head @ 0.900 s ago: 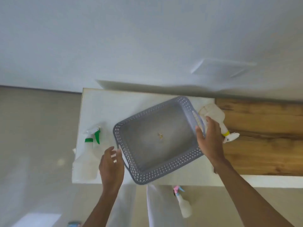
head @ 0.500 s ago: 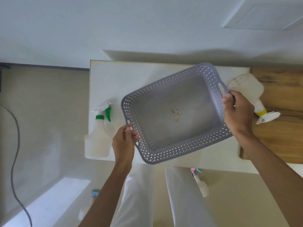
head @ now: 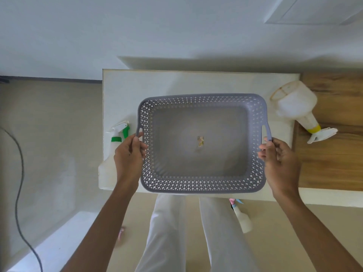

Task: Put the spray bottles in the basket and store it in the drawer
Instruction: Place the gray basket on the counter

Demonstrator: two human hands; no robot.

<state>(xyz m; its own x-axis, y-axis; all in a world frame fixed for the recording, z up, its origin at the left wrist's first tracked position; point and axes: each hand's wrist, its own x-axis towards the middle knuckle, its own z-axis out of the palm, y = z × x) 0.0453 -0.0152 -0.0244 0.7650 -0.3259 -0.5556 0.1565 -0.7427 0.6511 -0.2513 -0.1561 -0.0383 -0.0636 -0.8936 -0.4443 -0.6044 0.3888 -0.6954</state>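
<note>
A grey perforated basket is held square over the white cabinet top, with only a small scrap on its floor. My left hand grips its left handle and my right hand grips its right handle. A white spray bottle with a green collar lies at the cabinet's left edge, partly behind my left hand. A larger white bottle with a yellow collar lies on its side to the right of the basket. A small pink-capped bottle lies on the floor below.
A wooden surface adjoins the cabinet top on the right. A white wall runs behind. A dark cable trails over the beige floor at left. My white-trousered legs stand against the cabinet front. No drawer is visible.
Both hands closed on the basket's handles, lifted it and turned it from a tilted angle to square with the cabinet. The view has shifted downward and closer.
</note>
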